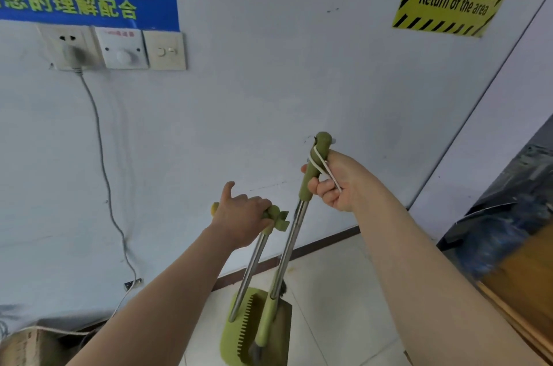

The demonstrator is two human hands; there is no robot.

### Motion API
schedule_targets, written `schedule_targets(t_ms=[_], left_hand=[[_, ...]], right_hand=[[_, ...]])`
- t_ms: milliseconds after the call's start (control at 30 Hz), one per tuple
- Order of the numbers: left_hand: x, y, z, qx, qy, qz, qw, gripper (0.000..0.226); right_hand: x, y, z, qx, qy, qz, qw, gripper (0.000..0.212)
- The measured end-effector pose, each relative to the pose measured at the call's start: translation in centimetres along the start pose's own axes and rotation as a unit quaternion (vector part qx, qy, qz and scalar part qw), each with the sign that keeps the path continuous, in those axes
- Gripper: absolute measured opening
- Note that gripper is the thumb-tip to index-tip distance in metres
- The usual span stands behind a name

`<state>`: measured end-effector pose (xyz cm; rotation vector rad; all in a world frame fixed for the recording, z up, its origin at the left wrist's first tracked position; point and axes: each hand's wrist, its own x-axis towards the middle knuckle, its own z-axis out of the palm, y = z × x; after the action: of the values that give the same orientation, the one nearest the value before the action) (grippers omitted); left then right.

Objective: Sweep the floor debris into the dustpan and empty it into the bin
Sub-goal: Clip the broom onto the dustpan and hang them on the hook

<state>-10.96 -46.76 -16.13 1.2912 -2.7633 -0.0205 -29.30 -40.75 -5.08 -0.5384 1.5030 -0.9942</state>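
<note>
My left hand (243, 220) grips the green top grip of the dustpan handle (253, 264), thumb sticking up. The green dustpan (236, 332) with its comb teeth hangs low over the tiled floor. My right hand (338, 183) holds the green grip of the broom handle (288, 246), with a white cord loop lying over my fingers. The broom head (263, 332) sits inside the dustpan. Both steel poles stand close together in front of the white wall.
A white wall (269, 96) faces me with sockets (110, 48) and a grey cable (104, 174) running down. A cardboard box (27, 347) lies at lower left. Dark wrapped goods on a wooden surface (514, 246) stand at right. Pale floor tiles (335, 290) lie below.
</note>
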Motion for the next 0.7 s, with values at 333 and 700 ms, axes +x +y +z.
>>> schedule_targets(t_ms=[333, 700], left_hand=[[9.7, -1.5, -0.4, -0.008, 0.046, -0.053, 0.997, 0.071], [19.1, -5.1, -1.4, -0.028, 0.103, -0.109, 0.988, 0.076]], right_hand=[[5.6, -6.9, 1.4, 0.039, 0.033, -0.027, 0.998, 0.033], [11.4, -12.1, 5.3, 0.113, 0.052, -0.055, 0.991, 0.029]])
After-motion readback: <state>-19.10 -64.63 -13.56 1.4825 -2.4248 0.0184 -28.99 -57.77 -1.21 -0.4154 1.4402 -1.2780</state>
